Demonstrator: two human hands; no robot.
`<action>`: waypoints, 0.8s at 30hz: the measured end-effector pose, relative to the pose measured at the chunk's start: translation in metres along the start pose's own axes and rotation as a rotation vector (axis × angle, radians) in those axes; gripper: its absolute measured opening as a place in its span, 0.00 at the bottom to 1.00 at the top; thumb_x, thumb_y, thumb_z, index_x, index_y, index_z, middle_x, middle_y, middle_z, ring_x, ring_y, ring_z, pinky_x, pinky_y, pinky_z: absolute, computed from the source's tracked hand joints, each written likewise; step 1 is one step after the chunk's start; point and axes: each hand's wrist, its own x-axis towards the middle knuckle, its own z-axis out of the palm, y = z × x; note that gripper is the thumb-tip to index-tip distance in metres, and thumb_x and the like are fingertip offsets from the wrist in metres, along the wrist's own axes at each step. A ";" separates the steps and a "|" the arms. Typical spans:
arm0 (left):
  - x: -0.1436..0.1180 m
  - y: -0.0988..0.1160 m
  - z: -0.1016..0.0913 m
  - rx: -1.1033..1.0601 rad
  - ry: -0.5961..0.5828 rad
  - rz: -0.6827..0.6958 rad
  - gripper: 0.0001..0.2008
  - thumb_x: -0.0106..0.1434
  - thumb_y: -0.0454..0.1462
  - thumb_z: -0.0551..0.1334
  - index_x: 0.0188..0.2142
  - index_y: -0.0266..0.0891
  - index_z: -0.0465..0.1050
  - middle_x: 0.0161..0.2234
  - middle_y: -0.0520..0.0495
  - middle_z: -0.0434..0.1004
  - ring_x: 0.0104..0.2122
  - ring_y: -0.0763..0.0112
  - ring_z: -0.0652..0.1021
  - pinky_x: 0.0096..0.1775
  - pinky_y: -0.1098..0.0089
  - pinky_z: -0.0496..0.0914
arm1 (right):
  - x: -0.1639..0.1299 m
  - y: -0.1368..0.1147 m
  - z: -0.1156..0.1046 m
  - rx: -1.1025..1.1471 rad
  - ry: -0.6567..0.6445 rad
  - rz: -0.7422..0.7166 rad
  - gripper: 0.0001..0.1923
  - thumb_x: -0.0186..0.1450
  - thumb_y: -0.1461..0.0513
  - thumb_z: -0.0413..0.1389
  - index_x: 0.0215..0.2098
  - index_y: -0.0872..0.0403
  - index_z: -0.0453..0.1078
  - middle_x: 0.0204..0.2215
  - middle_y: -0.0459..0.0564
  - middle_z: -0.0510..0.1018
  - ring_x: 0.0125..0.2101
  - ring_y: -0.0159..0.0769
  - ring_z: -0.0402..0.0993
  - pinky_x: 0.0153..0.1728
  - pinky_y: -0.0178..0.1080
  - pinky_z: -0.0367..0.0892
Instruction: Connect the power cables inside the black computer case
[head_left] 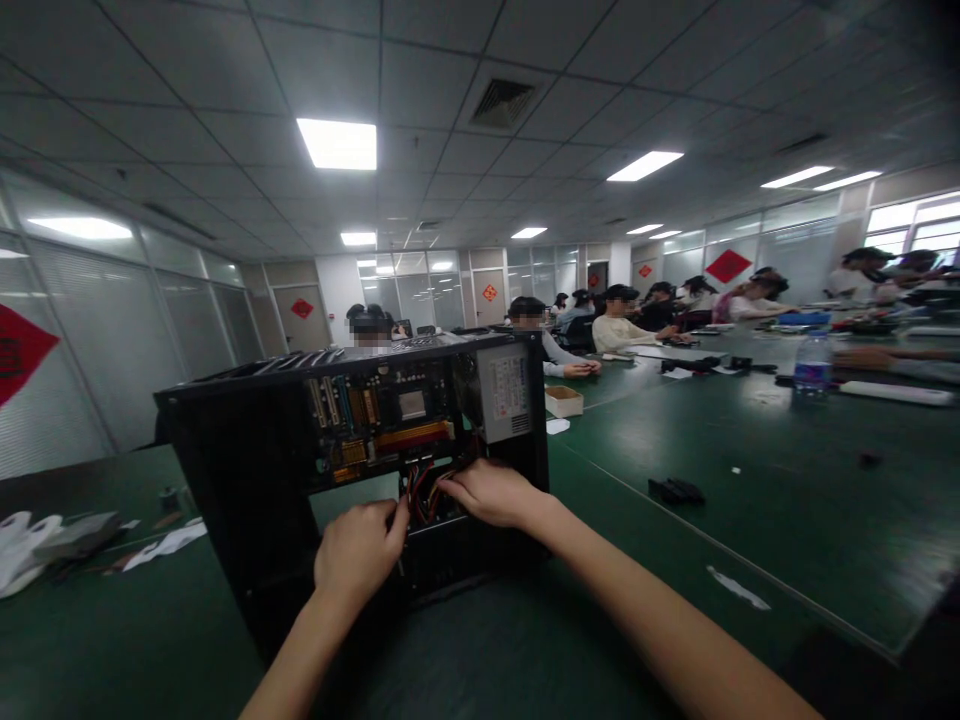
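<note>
Both hands (427, 520) at cable bundle (424, 490), fingertips hidden inside computer case (247, 440)

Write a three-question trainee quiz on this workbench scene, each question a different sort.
1. True or false: the computer case is open, its motherboard showing.
2. What do both hands grip? A) cable bundle B) bottle C) small box
3. Fill in: the table mat is dark ____.

Key: 1 true. 2 A: left hand and right hand pinch the cable bundle. 3 green.
</note>
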 end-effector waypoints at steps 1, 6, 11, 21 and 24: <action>-0.005 0.001 0.003 0.042 0.006 -0.003 0.28 0.70 0.49 0.41 0.32 0.45 0.78 0.31 0.42 0.82 0.32 0.54 0.81 0.29 0.65 0.65 | -0.005 0.001 0.000 -0.023 -0.008 -0.002 0.30 0.73 0.48 0.35 0.45 0.51 0.76 0.42 0.55 0.81 0.41 0.42 0.78 0.38 0.37 0.67; -0.018 0.002 0.016 0.112 0.113 0.081 0.27 0.71 0.44 0.41 0.31 0.43 0.78 0.32 0.45 0.82 0.32 0.57 0.81 0.30 0.66 0.64 | -0.026 0.004 0.005 -0.220 -0.040 0.031 0.37 0.70 0.41 0.33 0.36 0.55 0.76 0.31 0.59 0.81 0.34 0.46 0.79 0.35 0.41 0.66; -0.018 0.000 0.018 0.096 0.132 0.110 0.26 0.70 0.44 0.42 0.31 0.42 0.77 0.32 0.45 0.82 0.32 0.59 0.80 0.29 0.67 0.62 | -0.039 0.003 0.013 -0.229 0.007 0.037 0.32 0.68 0.40 0.40 0.40 0.56 0.72 0.33 0.57 0.81 0.34 0.44 0.79 0.31 0.37 0.63; -0.018 -0.001 0.018 0.091 0.146 0.129 0.26 0.70 0.44 0.42 0.31 0.41 0.77 0.32 0.45 0.82 0.32 0.60 0.80 0.29 0.67 0.62 | -0.043 0.014 0.023 -0.269 0.122 -0.059 0.26 0.70 0.44 0.44 0.37 0.57 0.71 0.32 0.55 0.79 0.32 0.40 0.76 0.30 0.36 0.58; -0.018 -0.002 0.020 0.104 0.168 0.132 0.26 0.70 0.44 0.42 0.31 0.42 0.77 0.31 0.46 0.82 0.31 0.59 0.80 0.29 0.66 0.62 | -0.046 0.023 0.028 -0.326 0.208 -0.112 0.26 0.71 0.46 0.44 0.32 0.57 0.71 0.29 0.55 0.78 0.31 0.39 0.74 0.32 0.38 0.56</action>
